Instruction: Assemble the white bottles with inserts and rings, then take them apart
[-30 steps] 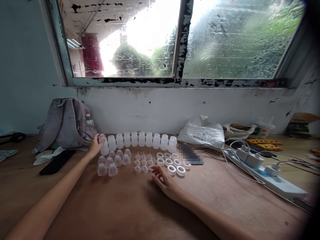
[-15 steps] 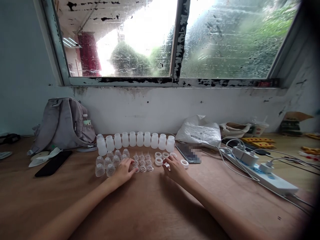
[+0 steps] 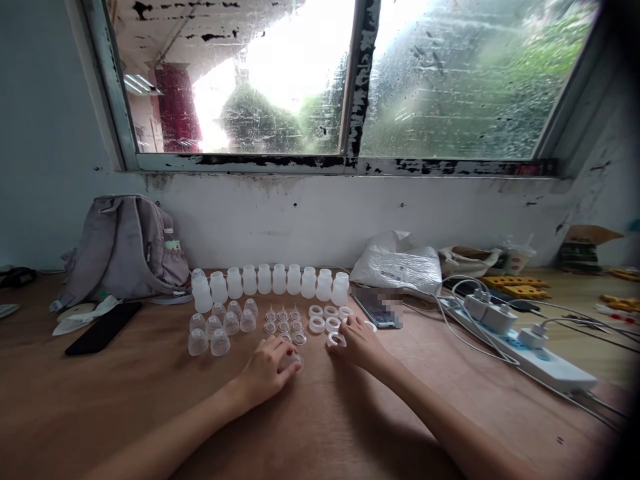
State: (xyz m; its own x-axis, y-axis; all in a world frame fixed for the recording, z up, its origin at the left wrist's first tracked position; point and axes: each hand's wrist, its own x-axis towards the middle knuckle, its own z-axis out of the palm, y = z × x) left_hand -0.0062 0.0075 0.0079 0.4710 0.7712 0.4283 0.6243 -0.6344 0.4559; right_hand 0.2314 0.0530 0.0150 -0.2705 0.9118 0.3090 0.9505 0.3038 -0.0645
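Note:
My left hand (image 3: pixel 273 367) is curled low over the tabletop around a clear plastic piece (image 3: pixel 293 361), mostly covered by the fingers. My right hand (image 3: pixel 361 341) is closed at the edge of a white ring (image 3: pixel 337 340), its fingertips partly hidden. Several more white rings (image 3: pixel 317 325) lie behind and beside that hand. Between the hands and the wall, small clear nipples (image 3: pixel 283 327) with round flanges stand in rows. To their left are several clear dome-shaped caps (image 3: pixel 220 342). A curved row of frosted bottles (image 3: pixel 265 279) stands at the back.
A black phone (image 3: pixel 103 329) and a grey backpack (image 3: pixel 123 250) are at the left. Another phone (image 3: pixel 376 308) lies right of the bottles, before a silver bag (image 3: pixel 400 263). A white power strip (image 3: pixel 530 347) with plugs and cables runs along the right.
My left hand has moved right and toward me from beside the caps and nipples, now with a clear piece in it. My right hand has closed on a white ring and shifted slightly right.

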